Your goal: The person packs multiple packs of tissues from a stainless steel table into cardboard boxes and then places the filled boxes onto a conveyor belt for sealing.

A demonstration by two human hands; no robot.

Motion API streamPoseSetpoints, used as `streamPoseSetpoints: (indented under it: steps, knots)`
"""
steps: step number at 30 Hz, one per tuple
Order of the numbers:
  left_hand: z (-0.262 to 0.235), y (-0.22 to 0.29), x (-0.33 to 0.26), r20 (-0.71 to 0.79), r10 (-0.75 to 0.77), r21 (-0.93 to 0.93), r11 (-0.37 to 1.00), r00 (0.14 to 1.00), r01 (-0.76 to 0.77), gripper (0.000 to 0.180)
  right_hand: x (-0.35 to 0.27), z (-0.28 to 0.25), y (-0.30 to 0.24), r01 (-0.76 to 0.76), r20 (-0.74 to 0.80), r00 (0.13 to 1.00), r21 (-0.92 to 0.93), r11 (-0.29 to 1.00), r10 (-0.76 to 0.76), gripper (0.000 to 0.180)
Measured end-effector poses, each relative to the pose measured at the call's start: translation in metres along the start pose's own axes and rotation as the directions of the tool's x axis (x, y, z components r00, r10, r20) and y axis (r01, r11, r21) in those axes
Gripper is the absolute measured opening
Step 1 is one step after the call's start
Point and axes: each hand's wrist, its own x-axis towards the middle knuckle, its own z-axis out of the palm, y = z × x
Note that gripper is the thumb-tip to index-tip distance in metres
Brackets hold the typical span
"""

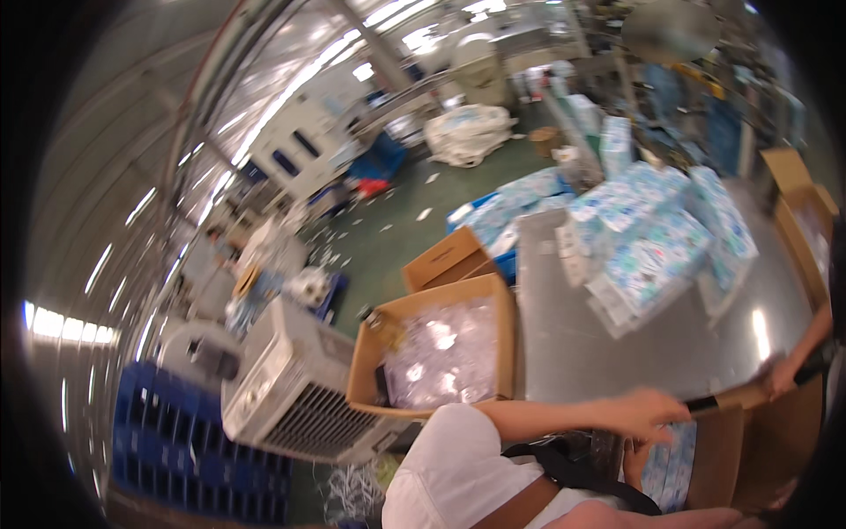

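From a white short sleeve, my left arm stretches right across the near edge of a metal table [564, 326]. My left hand [648, 414] is over an open cardboard box [718, 450], blurred, its fingers loosely apart, with nothing visible in them. A dark strip [702, 404] lies by its fingertips. Inside the box stand blue-and-white printed packs [674, 467]. Another hand [634, 463], partly hidden, is beside these packs; whose it is I cannot tell. Along the lower edge a forearm [652, 518], seemingly my right, reaches rightward; its fingers are not clear.
Blue-and-white packs [648, 256] are heaped on the table. An open carton [507, 344] of clear plastic pieces stands left of it, beside a white slatted machine [300, 397] and blue pallets [194, 441]. A co-worker's hand [780, 375] is at the right; another carton [793, 189] stands behind.
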Motion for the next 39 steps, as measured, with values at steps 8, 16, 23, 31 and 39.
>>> streamPoseSetpoints:
  steps: [8, 16, 23, 31, 39]
  knots:
    - [0.023, -0.248, -0.389, -0.548, -0.835, -0.163, 0.06, -0.04, 0.985, 0.061, -0.016, 0.034, -0.051, -0.166, 0.438, 0.898, 0.238, 0.957, 0.047, 0.076]
    - [0.039, -0.27, -0.336, -0.256, -0.964, -0.016, 0.074, 0.068, 0.997, 0.023, -0.013, -0.019, -0.061, -0.169, 0.521, 0.85, 0.132, 0.977, 0.077, 0.059]
    - [0.02, -0.275, -0.354, -0.534, -0.8, 0.018, 0.314, 0.274, 0.949, 0.018, -0.03, -0.072, -0.02, 0.16, 0.528, 0.836, 0.026, 0.987, -0.149, 0.033]
    - [-0.036, -0.217, -0.383, -0.405, -0.914, -0.892, 0.394, 0.004, -0.221, 0.009, -0.055, -0.122, -0.092, 0.121, 0.496, 0.868, -0.157, 0.98, -0.028, 0.033]
    - [-0.064, -0.121, -0.252, -0.447, -0.758, -0.882, 0.284, 0.475, -0.377, 0.015, -0.047, -0.136, -0.11, -0.012, 0.441, 0.893, 0.217, 0.976, -0.086, 0.039]
